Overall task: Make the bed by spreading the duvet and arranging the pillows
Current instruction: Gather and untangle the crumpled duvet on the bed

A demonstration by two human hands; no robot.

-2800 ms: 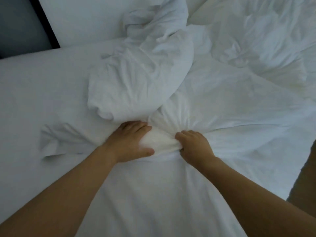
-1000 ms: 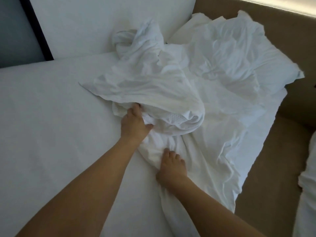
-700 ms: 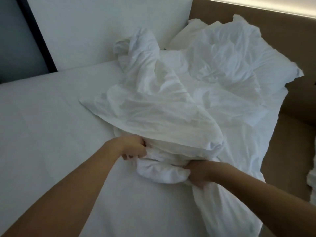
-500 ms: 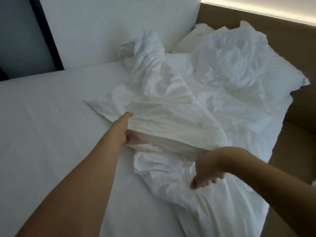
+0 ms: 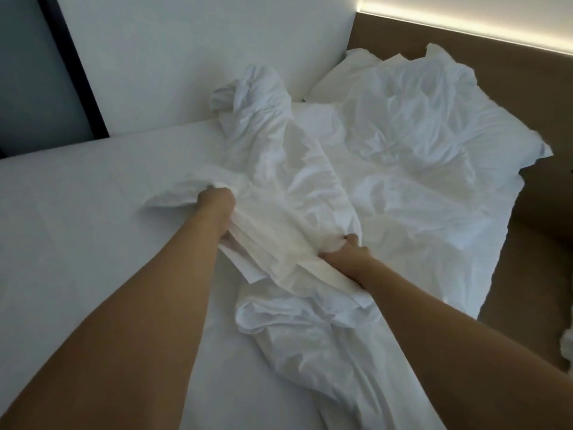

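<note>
Bedroom: bed (image 5: 77, 243), pillows (image 5: 449, 119), headboard (image 5: 387, 35)

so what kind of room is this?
Likely a hotel bedroom: a bed with all-white linen, a rumpled duvet, pillows against a padded headboard, and a light strip above it.

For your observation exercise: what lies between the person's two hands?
In the head view, a bunched fold of the white duvet spans between left hand and right hand, both gripping it.

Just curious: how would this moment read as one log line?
step: spreading duvet | left hand: grips duvet | right hand: grips duvet | pillows: unarranged
</note>
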